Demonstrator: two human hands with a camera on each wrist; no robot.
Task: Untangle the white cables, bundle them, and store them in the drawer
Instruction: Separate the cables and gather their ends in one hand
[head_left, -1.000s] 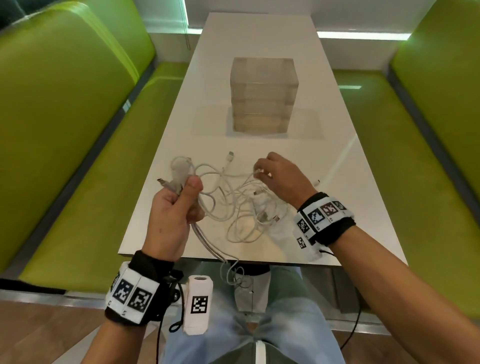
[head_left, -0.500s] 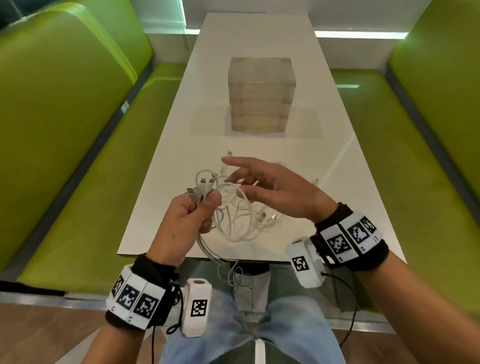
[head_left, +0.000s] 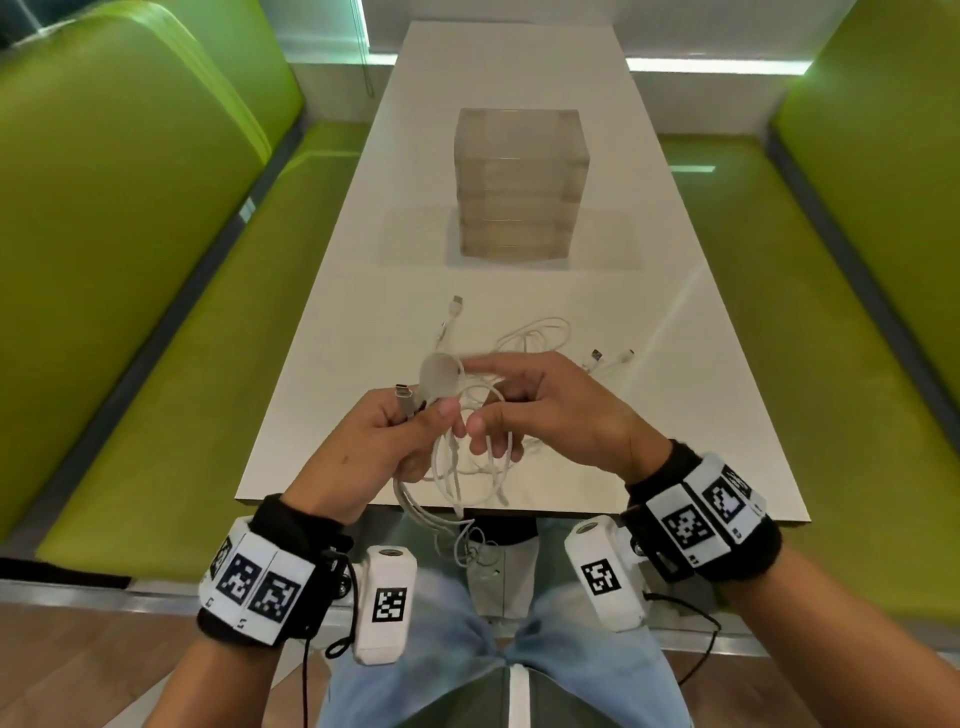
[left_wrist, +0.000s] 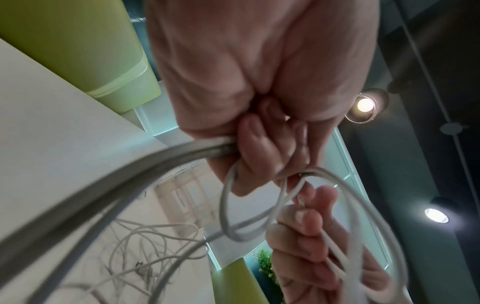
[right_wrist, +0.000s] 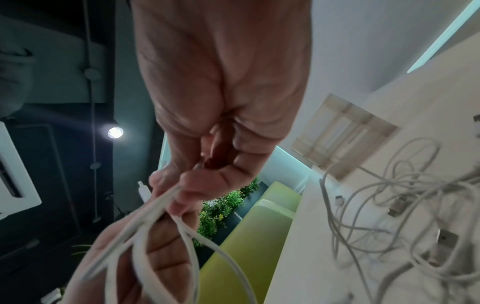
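My left hand (head_left: 410, 421) grips a bunch of white cable loops (head_left: 467, 467) above the table's near edge, with connector ends (head_left: 405, 402) sticking up from the fist. My right hand (head_left: 488, 410) is right beside it, fingers curled, pinching strands of the same bunch (right_wrist: 145, 214). The left wrist view shows my left hand's fingers (left_wrist: 259, 154) wrapped over thick strands (left_wrist: 182, 156). Further white cables (head_left: 535, 332) lie tangled on the table behind my hands. The translucent drawer unit (head_left: 519, 182) stands farther back, with its drawers closed.
The white table (head_left: 701, 415) runs between two green benches (head_left: 130, 312). Loose connectors (head_left: 613, 358) lie to the right of the tangle. Some cable (head_left: 462, 535) hangs over the near edge toward my lap.
My right hand left the tangle on the table, reached over to my left hand and curled onto the cable loops. My left hand shifted a little right, still holding its bunch.
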